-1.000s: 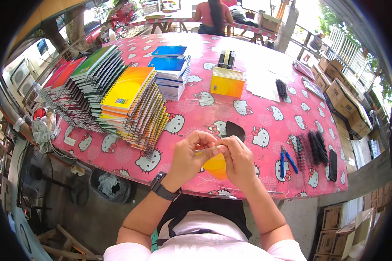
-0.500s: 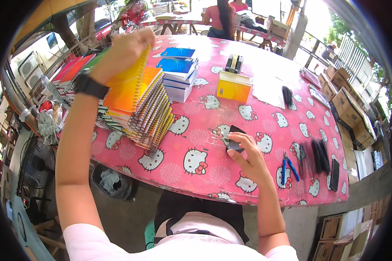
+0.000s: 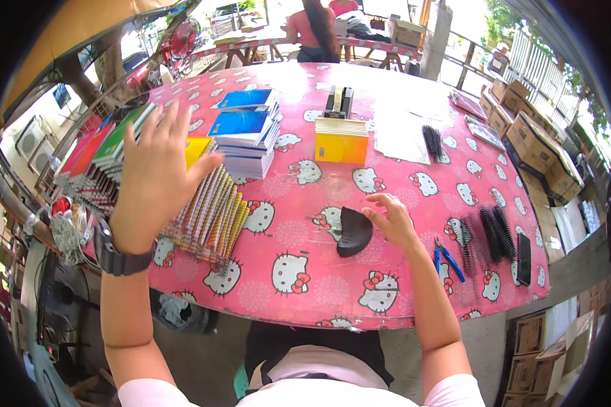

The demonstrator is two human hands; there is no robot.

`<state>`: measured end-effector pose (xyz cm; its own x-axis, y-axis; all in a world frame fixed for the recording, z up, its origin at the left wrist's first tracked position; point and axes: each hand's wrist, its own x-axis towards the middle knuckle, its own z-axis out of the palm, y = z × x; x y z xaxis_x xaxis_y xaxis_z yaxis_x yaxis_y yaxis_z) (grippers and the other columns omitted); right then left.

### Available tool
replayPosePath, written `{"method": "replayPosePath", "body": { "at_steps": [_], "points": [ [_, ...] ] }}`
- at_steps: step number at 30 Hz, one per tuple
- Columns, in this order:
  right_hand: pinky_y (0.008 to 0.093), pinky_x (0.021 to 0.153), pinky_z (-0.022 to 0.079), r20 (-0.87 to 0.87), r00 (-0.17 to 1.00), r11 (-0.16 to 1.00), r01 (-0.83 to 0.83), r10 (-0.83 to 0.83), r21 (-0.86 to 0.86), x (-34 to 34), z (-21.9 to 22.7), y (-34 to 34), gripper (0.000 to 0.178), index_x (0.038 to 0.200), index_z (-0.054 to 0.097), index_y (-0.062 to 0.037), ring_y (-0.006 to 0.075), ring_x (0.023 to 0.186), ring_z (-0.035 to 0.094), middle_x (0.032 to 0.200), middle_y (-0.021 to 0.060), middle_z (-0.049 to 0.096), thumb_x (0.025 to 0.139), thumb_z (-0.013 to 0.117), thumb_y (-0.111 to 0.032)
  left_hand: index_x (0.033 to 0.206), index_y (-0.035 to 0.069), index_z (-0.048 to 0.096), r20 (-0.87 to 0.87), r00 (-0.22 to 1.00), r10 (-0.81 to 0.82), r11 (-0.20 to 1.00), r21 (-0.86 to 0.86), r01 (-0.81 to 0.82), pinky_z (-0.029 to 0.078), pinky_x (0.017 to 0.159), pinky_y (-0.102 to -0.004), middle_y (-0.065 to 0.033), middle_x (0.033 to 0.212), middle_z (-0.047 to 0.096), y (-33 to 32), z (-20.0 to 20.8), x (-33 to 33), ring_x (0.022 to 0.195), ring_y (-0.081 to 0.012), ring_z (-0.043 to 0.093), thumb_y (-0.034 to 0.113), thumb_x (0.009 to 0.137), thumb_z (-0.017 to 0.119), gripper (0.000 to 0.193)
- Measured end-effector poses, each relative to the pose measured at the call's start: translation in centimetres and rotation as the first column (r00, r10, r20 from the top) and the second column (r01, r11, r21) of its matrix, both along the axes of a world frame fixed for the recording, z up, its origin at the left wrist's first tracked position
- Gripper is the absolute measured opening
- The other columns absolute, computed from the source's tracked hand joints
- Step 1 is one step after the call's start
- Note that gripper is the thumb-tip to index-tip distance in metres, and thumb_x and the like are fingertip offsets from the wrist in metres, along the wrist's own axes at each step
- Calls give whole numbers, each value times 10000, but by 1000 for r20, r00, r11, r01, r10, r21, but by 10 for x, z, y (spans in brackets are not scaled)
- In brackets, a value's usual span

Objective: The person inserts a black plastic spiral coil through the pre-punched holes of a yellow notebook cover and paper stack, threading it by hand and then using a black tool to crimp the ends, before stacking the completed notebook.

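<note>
My left hand (image 3: 159, 173) is spread flat with nothing in it, over a tall stack of spiral notebooks (image 3: 214, 217). A yellow cover (image 3: 195, 148) peeks out from the top of that stack; my hand hides most of it. On the pink table, a black half-round piece (image 3: 354, 232) lies flat, its kind unclear. My right hand (image 3: 395, 220) is just to its right, fingers loosely curved and apart, the thumb close to its edge. Blue-handled cutters (image 3: 448, 261) lie to the right of this hand.
Blue notebooks (image 3: 241, 129) are stacked beyond my left hand, green and red ones (image 3: 108, 146) farther left. Yellow notebooks (image 3: 341, 144) stand before a tape dispenser (image 3: 339, 103). Black spiral coils (image 3: 497, 234) and a phone (image 3: 523, 259) lie right. A person (image 3: 311, 30) is behind the table.
My left hand has let go of the yellow notebook on the stack and come nearer, opening out. My right hand has slid right, off the black piece, which now shows whole.
</note>
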<state>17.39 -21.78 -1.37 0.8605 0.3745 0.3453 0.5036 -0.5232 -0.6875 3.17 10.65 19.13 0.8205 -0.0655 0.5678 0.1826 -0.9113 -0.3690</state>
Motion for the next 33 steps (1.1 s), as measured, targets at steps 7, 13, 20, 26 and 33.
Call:
{"method": "replayPosePath", "body": {
  "at_steps": [7,13,20,26,33],
  "points": [
    [377,825,453,-60,998,999,13,-10,51,2,-19,2,273,1003,644,-18,279,928,572,963,137,640,839,646,-237,1392,-17,351,-287,950,-122,951,-307,29,234,1109,-424,-232,1441,346,48,-37,-4,1347,-367,309,265,952,477,537],
    [371,816,453,-66,994,993,94,-90,72,9,-31,-5,223,960,656,-23,270,909,572,919,121,645,842,636,-210,1105,11,621,265,791,-552,691,-385,611,443,894,-383,-126,1071,623,-88,-46,12,993,-325,572,120,865,605,264],
    [375,839,443,-52,997,998,-53,54,20,9,-17,-1,408,983,646,-32,270,897,553,904,110,639,774,707,-377,982,51,686,355,733,-580,589,-439,679,474,842,-386,-83,998,661,-110,-159,231,945,-278,599,127,746,717,250],
    [393,889,399,-62,990,974,-138,129,-177,1,-17,2,530,1077,605,-77,254,971,544,973,83,582,685,771,-392,964,113,711,226,838,-496,626,-576,526,456,865,-380,-26,995,661,-115,-197,299,1016,-219,572,150,732,714,235],
    [317,644,475,-49,998,982,57,-49,182,13,-33,1,240,936,623,-19,205,698,573,827,91,586,775,708,-175,951,64,688,326,778,-537,570,-539,620,506,743,-368,-112,921,675,-96,-184,293,837,-277,650,119,773,676,186]
  ]
}}
